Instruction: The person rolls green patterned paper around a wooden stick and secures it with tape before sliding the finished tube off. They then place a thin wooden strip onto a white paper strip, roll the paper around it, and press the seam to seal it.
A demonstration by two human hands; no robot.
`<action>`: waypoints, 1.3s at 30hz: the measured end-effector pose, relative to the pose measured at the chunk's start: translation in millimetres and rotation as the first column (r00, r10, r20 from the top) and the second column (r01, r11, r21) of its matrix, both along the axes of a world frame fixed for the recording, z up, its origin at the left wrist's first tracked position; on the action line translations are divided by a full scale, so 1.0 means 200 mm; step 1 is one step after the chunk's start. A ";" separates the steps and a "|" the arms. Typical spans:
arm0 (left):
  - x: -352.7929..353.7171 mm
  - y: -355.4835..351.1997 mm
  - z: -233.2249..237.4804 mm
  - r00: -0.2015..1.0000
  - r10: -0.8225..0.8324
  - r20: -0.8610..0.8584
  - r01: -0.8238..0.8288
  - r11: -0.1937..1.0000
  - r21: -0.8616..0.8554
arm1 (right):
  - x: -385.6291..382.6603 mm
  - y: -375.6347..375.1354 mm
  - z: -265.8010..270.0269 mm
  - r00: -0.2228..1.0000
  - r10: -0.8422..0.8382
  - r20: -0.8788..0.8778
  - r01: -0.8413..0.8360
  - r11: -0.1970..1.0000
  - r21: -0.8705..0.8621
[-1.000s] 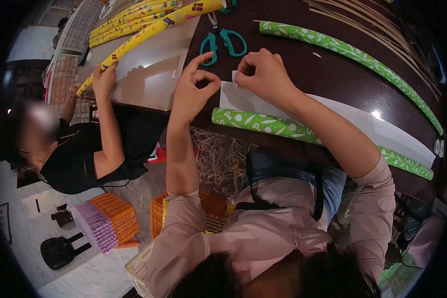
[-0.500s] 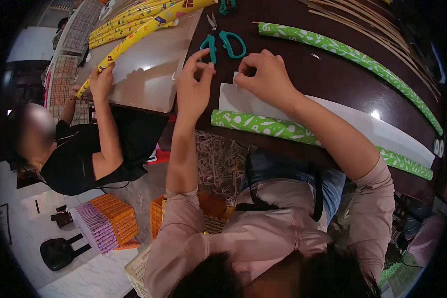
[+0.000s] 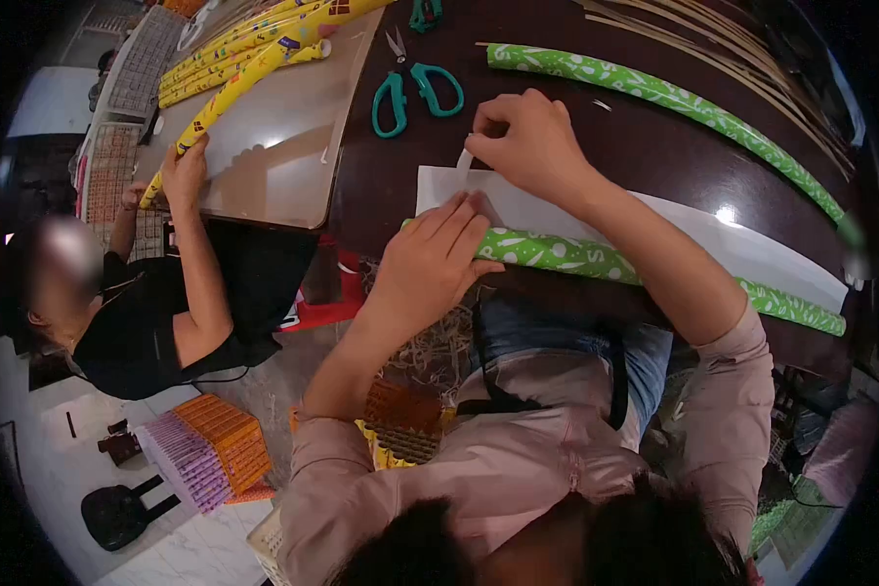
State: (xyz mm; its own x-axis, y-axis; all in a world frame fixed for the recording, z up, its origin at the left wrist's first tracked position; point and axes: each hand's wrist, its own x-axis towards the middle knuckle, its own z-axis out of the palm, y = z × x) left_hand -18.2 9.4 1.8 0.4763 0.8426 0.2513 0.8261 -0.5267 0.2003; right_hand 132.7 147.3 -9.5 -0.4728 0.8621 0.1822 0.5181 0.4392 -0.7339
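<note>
Green is the roll (image 3: 557, 254) under the left hand (image 3: 435, 259), which lies open across its end, fingers flat, not wrapped round it; I'd guess that weight keeps the white sheet (image 3: 762, 256) from shifting. The right hand (image 3: 532, 142), just beyond and apart from it, is pinched on a small pale strip (image 3: 464, 171), perhaps to hold it straight, its lower end down by the left fingertips. Scissors (image 3: 426, 90) sit ahead of the left hand, blades slightly apart, likely within reach on purpose. A second roll (image 3: 654, 90) lies past the right hand.

From here, I can't tell whether the strip is sticky or touches the sheet. The right forearm hides part of the roll; its end is under the left hand. A co-worker (image 3: 156, 342) to the left holds a yellow tube (image 3: 230, 98), cut off at the top.
</note>
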 end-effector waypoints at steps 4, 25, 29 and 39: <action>0.00 0.00 0.00 1.000 -0.007 0.006 0.007 1.000 -0.005 | 0.41 -0.02 0.19 0.975 0.010 -0.220 -0.028 0.996 -0.080; -0.01 -0.01 -0.07 1.000 0.008 0.026 -0.007 1.000 -0.026 | 1.90 -0.67 0.15 0.765 -0.643 -0.032 0.574 0.659 0.486; -0.02 -0.01 -0.08 0.999 0.023 0.041 -0.020 0.998 -0.068 | 1.81 -0.70 0.08 0.824 -0.499 0.268 0.351 0.821 0.450; 0.32 0.04 0.11 0.976 -0.156 -0.155 0.162 0.986 0.025 | 1.86 -0.66 0.04 0.852 -0.477 0.217 0.368 0.839 0.400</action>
